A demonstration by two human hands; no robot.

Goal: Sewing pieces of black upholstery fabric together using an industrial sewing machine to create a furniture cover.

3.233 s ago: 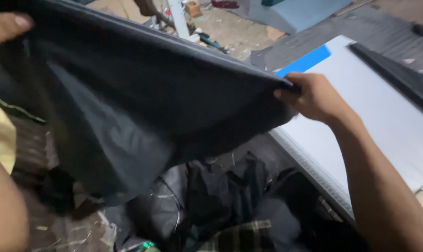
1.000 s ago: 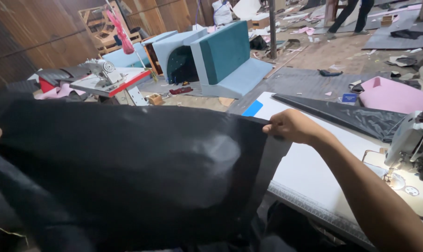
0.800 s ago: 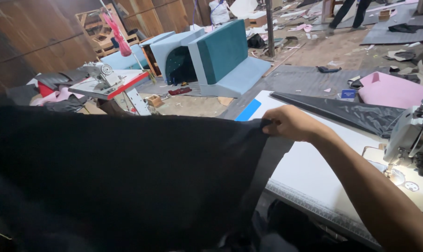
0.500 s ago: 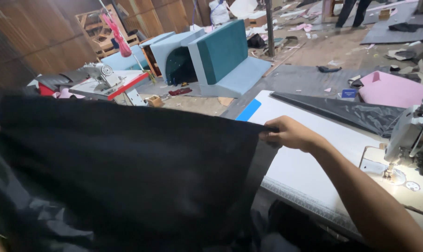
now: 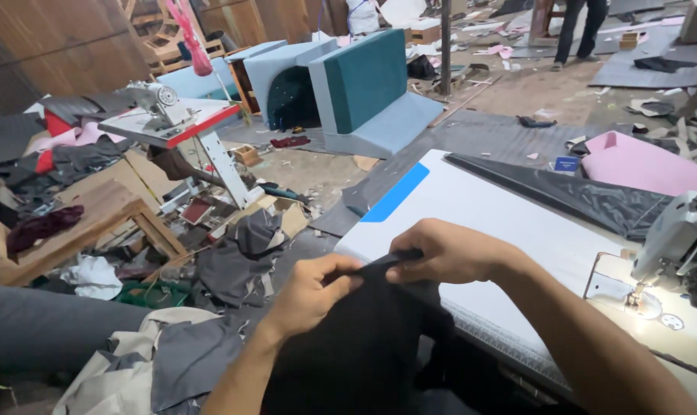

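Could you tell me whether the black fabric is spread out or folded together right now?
Folded together: both hands, left hand and right hand, pinch the black fabric close together, and it hangs doubled.

This is an upholstery and sewing workshop, rough and crowded. A pale industrial sewing machine (image 5: 675,246) sits at the right on a long white desk (image 5: 502,223), its needle area lit. Another sewing machine (image 5: 158,98) stands on a red-edged white desk (image 5: 175,127) across the room. Half-built sofa sections in teal and grey-blue foam (image 5: 364,92) stand on the dusty floor (image 5: 533,92), with fabric offcuts (image 5: 233,261), pink foam (image 5: 640,165) and wooden frames (image 5: 79,230) strewn about.
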